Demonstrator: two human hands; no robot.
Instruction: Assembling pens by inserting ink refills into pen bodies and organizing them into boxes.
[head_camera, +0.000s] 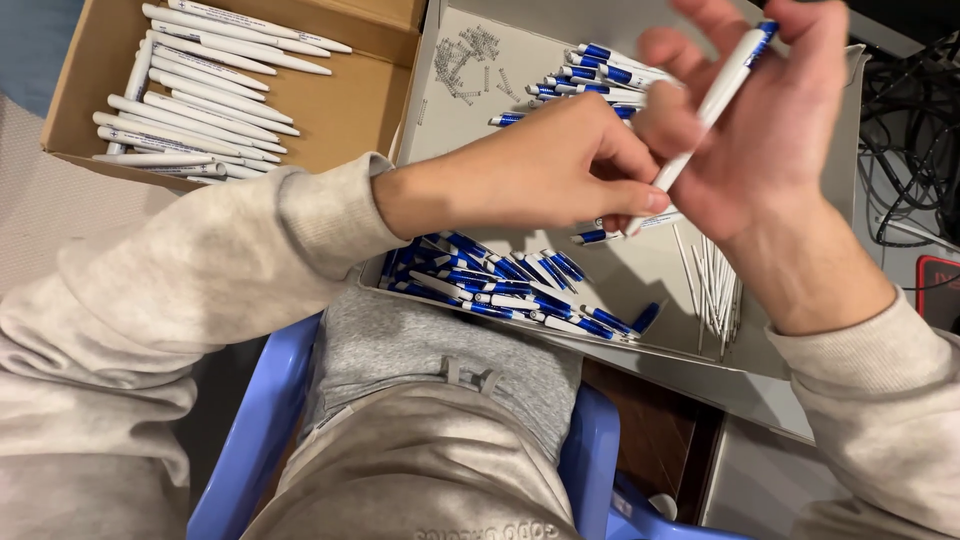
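Observation:
My right hand (770, 130) holds a white pen (712, 100) with a blue top, tilted, its tip pointing down-left. My left hand (540, 170) pinches the pen's lower tip between thumb and fingers. Both hands hover over a shallow grey tray (640, 270). In the tray lie a heap of blue-and-white pen parts (500, 280) at the near edge, more blue-and-white parts (590, 70) at the far side, thin white refills (715, 285) on the right and small springs (465, 55) at the far left.
A cardboard box (350, 100) at the upper left holds several white pen barrels (200, 100) in rows. A blue plastic chair (250, 430) is under me. Black cables (910, 130) lie at the right edge.

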